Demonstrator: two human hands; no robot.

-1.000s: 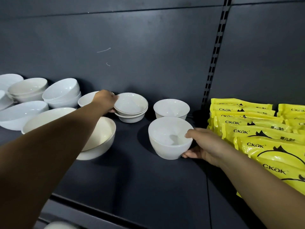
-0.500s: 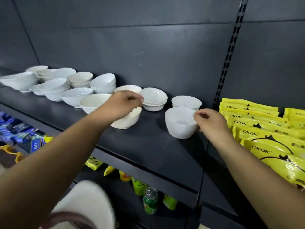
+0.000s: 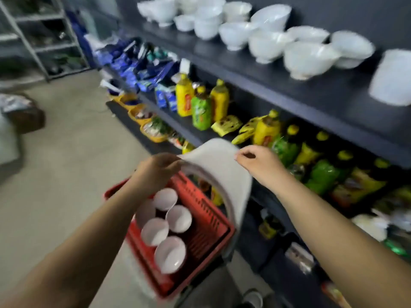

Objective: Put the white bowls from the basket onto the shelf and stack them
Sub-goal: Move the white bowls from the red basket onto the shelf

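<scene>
A red basket [image 3: 206, 210] sits low in front of me with several white bowls [image 3: 170, 254] lying open side up inside it. Its grey handle [image 3: 222, 165] arches upright over it. My left hand [image 3: 159, 168] hovers above the basket, right beside the handle's top, fingers loosely curled with nothing in them. My right hand [image 3: 255, 161] hangs on the handle's other side, also holding nothing. Up on the dark shelf [image 3: 311, 90] stand several white bowls [image 3: 307, 61], some of them stacked. The frame is blurred.
Below the bowl shelf, lower shelves hold yellow and green bottles [image 3: 201, 110], blue packets [image 3: 142, 70] and yellow packs. Bare floor [image 3: 66, 152] spreads to the left, with a metal rack [image 3: 40, 36] at the far left.
Both hands have let go of the bowls on the shelf and dropped down to the basket. My view has swung down and left from the shelf to the basket.
</scene>
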